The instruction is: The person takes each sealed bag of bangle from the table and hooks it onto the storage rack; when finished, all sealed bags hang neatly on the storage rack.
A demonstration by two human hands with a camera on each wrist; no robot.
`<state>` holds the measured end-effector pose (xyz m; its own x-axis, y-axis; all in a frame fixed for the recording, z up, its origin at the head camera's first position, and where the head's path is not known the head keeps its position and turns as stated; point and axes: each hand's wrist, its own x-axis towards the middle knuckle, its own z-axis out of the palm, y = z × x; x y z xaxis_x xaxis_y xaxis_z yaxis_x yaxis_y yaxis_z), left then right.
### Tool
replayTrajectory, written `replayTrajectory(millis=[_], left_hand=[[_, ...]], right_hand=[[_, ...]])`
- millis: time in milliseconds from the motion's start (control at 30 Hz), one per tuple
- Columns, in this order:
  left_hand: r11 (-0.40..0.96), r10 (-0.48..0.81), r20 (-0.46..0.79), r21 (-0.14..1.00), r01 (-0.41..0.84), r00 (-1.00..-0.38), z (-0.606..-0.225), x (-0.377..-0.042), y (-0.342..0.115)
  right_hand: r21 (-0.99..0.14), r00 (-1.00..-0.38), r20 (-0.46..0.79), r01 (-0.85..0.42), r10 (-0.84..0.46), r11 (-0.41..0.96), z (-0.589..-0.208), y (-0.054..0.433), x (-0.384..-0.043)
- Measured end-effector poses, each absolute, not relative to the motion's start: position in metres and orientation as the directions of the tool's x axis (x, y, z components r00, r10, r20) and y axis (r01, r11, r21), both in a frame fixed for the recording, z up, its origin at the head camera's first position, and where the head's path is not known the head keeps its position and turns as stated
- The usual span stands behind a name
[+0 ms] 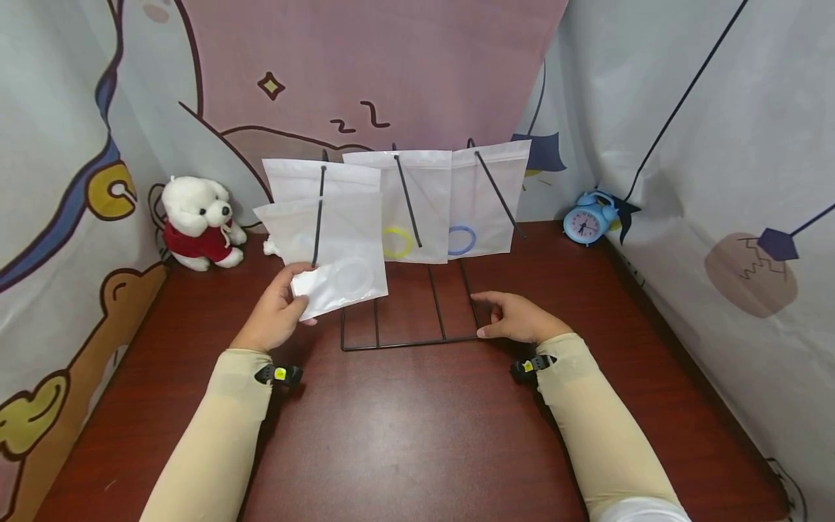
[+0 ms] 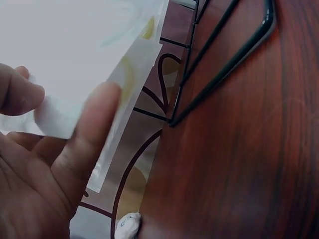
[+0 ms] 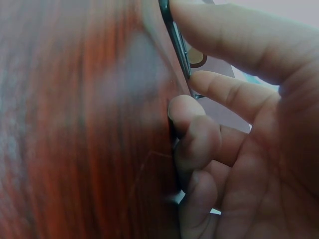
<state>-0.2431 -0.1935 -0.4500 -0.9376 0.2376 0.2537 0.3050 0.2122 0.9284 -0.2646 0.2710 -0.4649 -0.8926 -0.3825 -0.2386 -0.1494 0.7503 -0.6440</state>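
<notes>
My left hand [image 1: 277, 312] pinches the lower left part of a white translucent zip bag [image 1: 349, 232] between thumb and fingers. A pale ring [image 1: 352, 275] shows through this bag. A prong [image 1: 318, 225] of a black wire rack [image 1: 404, 344] passes through the bag's top edge. Behind it, on the same prong, hangs another white bag [image 1: 287, 174], partly covered. Low at the rack's front right corner, my right hand [image 1: 522, 319] touches the base wire with thumb and index fingertips, both fairly straight. Its other fingers curl loosely beside the tabletop [image 3: 89, 129].
On the middle prong hangs a bag [image 1: 427, 196] with a yellow ring [image 1: 396, 242]; the right prong carries one [image 1: 496, 188] with a blue ring [image 1: 462, 239]. A white plush dog [image 1: 198, 217] sits at the back left, a blue alarm clock [image 1: 587, 221] back right. Printed curtains surround the table.
</notes>
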Motion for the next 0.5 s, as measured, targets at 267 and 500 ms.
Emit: replayTrajectory(millis=[267, 500], left_hand=[[0.193, 0.177, 0.327, 0.913, 0.359, -0.928, -0.4493, -0.2444, -0.1945], [0.147, 0.122, 0.361, 0.915, 0.376, -0.925, -0.4521, -0.2459, -0.1945]], right_hand=[[-0.643, -0.892, -0.236, -0.154, -0.385, 0.75, -0.4652, 0.2714, -0.2647], [-0.648, -0.891, -0.233, -0.156, -0.39, 0.745, -0.4662, 0.2718, -0.2654]])
